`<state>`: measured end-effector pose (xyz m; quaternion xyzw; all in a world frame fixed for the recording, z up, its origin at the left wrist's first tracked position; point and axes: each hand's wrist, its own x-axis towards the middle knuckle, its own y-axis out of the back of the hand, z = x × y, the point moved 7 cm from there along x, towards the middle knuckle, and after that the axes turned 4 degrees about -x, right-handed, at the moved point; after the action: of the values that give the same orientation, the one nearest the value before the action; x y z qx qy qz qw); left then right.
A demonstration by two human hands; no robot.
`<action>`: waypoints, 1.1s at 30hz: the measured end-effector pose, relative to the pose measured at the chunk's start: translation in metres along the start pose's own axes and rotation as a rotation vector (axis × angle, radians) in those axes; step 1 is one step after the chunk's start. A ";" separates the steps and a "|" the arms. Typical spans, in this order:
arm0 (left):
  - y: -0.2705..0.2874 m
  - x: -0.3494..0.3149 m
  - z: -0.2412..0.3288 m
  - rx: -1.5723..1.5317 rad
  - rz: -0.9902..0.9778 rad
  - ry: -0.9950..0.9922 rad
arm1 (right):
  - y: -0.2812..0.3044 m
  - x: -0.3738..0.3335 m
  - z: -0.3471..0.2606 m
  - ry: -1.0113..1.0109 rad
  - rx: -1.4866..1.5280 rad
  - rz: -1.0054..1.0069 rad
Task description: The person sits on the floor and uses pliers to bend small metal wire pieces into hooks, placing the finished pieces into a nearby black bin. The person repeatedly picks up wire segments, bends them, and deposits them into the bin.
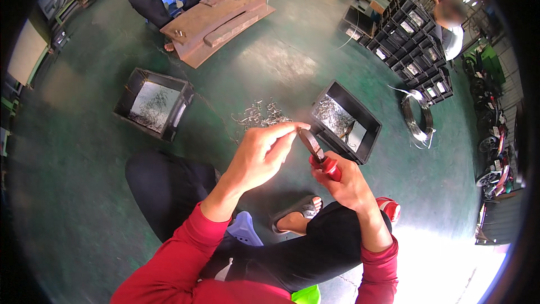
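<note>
While the red-handled steel pliers (318, 155) are grasped in the curled fingers of the right hand (350, 184), their long axis is slanted from the red grips at lower right up and leftward to the metal nose, which is held right beside the outstretched index fingertip of the left hand (257, 155). Between nose and fingertip no clear gap is seen, and whether they are touching cannot be told; nor can it be told whether a piece is pinched in the left fingers, as anything there is too small to be made out. Just beyond the left hand, a loose heap of thin, bent, silvery wire pieces (261, 114) is spread on the smooth green floor (427, 174), and it is more nearly neighboured by that hand than by the right. Beyond the pliers and to their right, an open-topped, rectangular black plastic crate (360, 111) is placed on the floor, its pale bottom partly covered by small, thin pieces, and the pliers' nose is pointed past its near left corner rather than into it.
</note>
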<state>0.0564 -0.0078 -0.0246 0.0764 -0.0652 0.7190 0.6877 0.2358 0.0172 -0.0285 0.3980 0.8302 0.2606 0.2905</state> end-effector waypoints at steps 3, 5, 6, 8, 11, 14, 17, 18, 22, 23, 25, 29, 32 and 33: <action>-0.001 -0.002 -0.003 0.043 0.033 0.014 | 0.000 0.002 -0.001 0.036 -0.019 0.064; -0.002 -0.003 -0.003 0.057 0.065 0.000 | 0.000 0.004 -0.001 0.054 -0.028 0.095; -0.003 -0.003 -0.003 0.065 0.083 -0.011 | 0.000 0.005 -0.001 0.065 -0.032 0.108; -0.003 -0.003 -0.005 0.060 0.102 -0.002 | 0.000 0.007 0.000 0.078 -0.042 0.133; -0.003 -0.004 -0.005 0.089 0.123 -0.024 | -0.001 0.008 0.001 0.079 -0.058 0.164; -0.004 -0.004 -0.004 0.086 0.152 -0.035 | -0.002 0.009 0.002 0.069 -0.072 0.188; -0.005 -0.005 -0.006 0.067 0.172 -0.023 | -0.002 0.010 0.002 0.077 -0.087 0.206; -0.005 -0.006 -0.006 0.065 0.181 -0.027 | -0.002 0.010 0.002 0.086 -0.095 0.216; -0.005 -0.006 -0.008 0.038 0.248 -0.034 | -0.004 0.012 0.003 0.129 -0.117 0.268; -0.006 -0.006 -0.008 0.028 0.262 -0.049 | -0.005 0.013 0.004 0.140 -0.107 0.283; -0.007 -0.005 -0.011 0.023 0.255 -0.036 | -0.005 0.015 0.005 0.151 -0.132 0.323; -0.010 -0.001 -0.025 -0.127 0.136 0.113 | -0.003 0.021 0.012 0.077 -0.078 0.096; -0.004 0.005 -0.032 -0.242 0.058 0.184 | -0.005 0.023 0.018 -0.037 0.110 -0.230; 0.001 0.008 -0.035 -0.257 0.044 0.205 | -0.006 0.023 0.018 -0.055 0.183 -0.304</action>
<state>0.0548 0.0065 -0.0573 -0.0877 -0.0877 0.7238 0.6788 0.2328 0.0363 -0.0511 0.2996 0.8928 0.1261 0.3118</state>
